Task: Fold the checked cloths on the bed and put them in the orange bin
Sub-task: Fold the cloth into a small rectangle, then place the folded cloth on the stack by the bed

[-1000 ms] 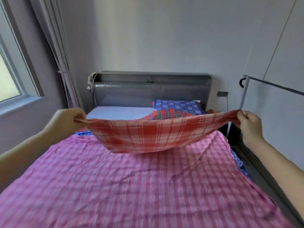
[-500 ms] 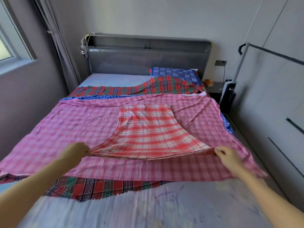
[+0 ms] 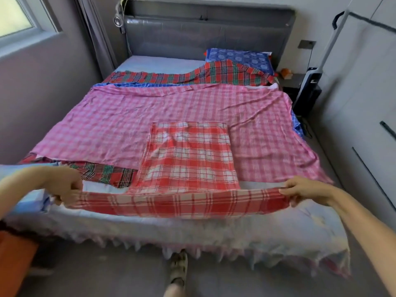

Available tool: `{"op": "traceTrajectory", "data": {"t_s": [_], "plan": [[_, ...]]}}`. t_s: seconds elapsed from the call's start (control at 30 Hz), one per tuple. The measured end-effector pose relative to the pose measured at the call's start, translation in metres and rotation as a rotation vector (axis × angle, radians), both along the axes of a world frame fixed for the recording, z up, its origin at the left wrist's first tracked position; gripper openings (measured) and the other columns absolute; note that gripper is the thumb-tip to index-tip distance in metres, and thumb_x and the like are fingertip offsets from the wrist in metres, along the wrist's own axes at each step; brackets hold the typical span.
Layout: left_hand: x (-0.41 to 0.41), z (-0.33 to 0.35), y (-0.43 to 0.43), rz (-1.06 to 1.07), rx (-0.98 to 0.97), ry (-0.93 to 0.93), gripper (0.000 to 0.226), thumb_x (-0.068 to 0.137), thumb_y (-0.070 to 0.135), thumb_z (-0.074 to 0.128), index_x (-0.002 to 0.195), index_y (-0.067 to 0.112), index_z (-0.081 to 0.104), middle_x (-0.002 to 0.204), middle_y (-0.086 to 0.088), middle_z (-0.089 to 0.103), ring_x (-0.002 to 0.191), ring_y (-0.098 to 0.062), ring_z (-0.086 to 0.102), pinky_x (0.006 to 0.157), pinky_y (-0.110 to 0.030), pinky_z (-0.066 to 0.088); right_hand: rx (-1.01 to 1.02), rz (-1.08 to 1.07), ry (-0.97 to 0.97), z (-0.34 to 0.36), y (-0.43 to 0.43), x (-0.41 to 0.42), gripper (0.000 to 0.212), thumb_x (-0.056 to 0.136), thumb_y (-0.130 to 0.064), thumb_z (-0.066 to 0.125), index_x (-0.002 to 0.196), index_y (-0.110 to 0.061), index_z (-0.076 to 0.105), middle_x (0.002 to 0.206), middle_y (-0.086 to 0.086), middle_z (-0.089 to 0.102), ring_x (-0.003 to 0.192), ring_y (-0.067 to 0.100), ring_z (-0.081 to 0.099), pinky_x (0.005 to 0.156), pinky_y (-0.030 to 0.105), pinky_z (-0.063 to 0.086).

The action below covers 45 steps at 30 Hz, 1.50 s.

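While hands (image 3: 177,194) grip cloth (image 3: 188,159), no writing.

Head camera at the foot of the bed (image 3: 192,228), looking down toward its headboard (image 3: 205,33).

We stood at the foot of a bed (image 3: 150,63) with a padded grey headboard (image 3: 205,33) against a pale grey wall (image 3: 42,78). Daylight came through a window (image 3: 15,16) at the upper left, with a grey curtain (image 3: 96,35) hanging beside it. A blue patterned pillow (image 3: 240,58) lay near the headboard. To the right of the bed sat a dark nightstand (image 3: 293,82), and next to it an upright vacuum cleaner (image 3: 310,82) leaned by the white wardrobe doors (image 3: 364,93). The floor (image 3: 96,275) was grey. A white fringed bedspread (image 3: 214,236) hung over the near edge.
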State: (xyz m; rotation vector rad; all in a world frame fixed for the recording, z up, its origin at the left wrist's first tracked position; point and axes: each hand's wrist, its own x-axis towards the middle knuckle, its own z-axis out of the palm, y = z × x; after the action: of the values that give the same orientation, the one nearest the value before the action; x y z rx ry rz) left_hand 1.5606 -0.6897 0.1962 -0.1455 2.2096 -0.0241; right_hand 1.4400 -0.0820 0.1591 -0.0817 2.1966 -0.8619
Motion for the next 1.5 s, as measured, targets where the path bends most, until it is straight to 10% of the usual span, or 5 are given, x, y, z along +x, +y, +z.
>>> {"op": "traceTrajectory", "data": {"t_s": [0.27,0.5,0.63,1.1,1.5], "plan": [[-0.009,-0.051,0.010,0.280,-0.012,0.574,0.040,0.081,0.015,0.064,0.048,0.016,0.043,0.051,-0.002,0.048,0.055,-0.018,0.047,0.054,-0.026,0.035,0.004,-0.309,0.262,-0.038,-0.045,-0.030,0.022,0.097,-0.019,0.051,0.091,-0.004,0.064,0.086,0.013,0.067,0.061,0.017,0.063,0.050,0.024,0.046],[-0.123,-0.063,-0.019,0.858,0.437,1.006,0.025,0.080,0.017,0.073,0.072,-0.005,0.063,0.054,-0.008,0.044,0.054,-0.018,0.036,0.054,-0.029,0.026,-0.018,-0.698,0.501,-0.061,-0.095,-0.138,0.022,0.096,-0.017,0.052,0.079,-0.007,0.061,0.069,0.011,0.064,0.039,0.005,0.060,0.037,0.017,0.045],[-0.223,-0.096,-0.043,1.077,0.652,1.031,0.019,0.078,0.007,0.072,0.068,0.002,0.058,0.064,-0.009,0.043,0.059,-0.017,0.040,0.061,-0.028,0.039,-0.008,-0.828,0.472,-0.085,-0.132,-0.221,0.020,0.096,-0.022,0.051,0.091,-0.009,0.064,0.063,0.009,0.066,0.057,0.025,0.067,0.066,0.044,0.056],[-0.445,-0.282,-0.095,1.300,0.580,1.062,0.027,0.088,0.014,0.060,0.062,0.011,0.053,0.053,-0.004,0.055,0.058,-0.027,0.064,0.065,-0.045,0.058,0.002,-0.981,0.528,-0.220,-0.199,-0.432,0.021,0.097,-0.006,0.049,0.106,0.008,0.061,0.058,0.008,0.059,0.031,0.005,0.055,0.036,0.018,0.049],[-0.526,-0.388,-0.093,1.424,0.619,1.055,0.035,0.091,0.003,0.057,0.060,0.012,0.042,0.064,-0.005,0.047,0.041,-0.010,0.059,0.035,-0.017,0.048,0.122,-0.925,0.494,-0.343,-0.215,-0.530,0.018,0.094,-0.009,0.055,0.079,-0.001,0.060,0.057,0.005,0.057,0.033,0.007,0.056,0.051,0.028,0.055]]}}
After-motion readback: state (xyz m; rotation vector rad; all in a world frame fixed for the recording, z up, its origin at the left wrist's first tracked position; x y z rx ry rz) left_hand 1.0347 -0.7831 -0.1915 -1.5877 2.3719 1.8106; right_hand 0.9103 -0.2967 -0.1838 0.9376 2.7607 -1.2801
